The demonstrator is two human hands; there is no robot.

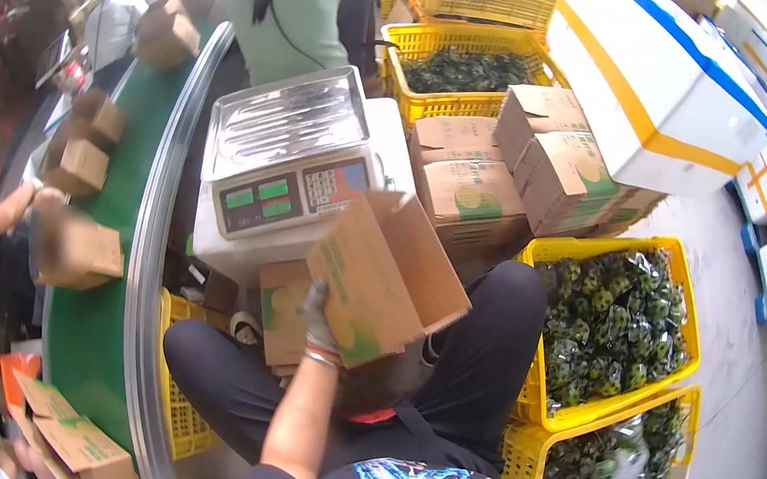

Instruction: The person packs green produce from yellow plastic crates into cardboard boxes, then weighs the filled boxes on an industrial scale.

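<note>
Green conveyor belt (102, 314), smooth, metal rail alongside. White foam box (647, 91): orange-yellow tape, blue strip on the edge. Yellow slatted plastic crates (536, 387) hold shiny clear-bagged green produce (608, 323). Flattened cartons (477, 194), brown corrugated, stacked; green logo and characters too small to read. Scale (287, 147): ribbed steel pan, green displays, keypad; no brand legible. Open carton (371, 283) is in front of the scale, above the lap; green print blurred. It's tilted, opening toward upper right, long axis upper left to lower right. Left hand (320, 318), gray glove, grips its lower-left side. Right hand (629, 463), striped cuff, touches produce in the lower crate; can't tell if it's closed.
</note>
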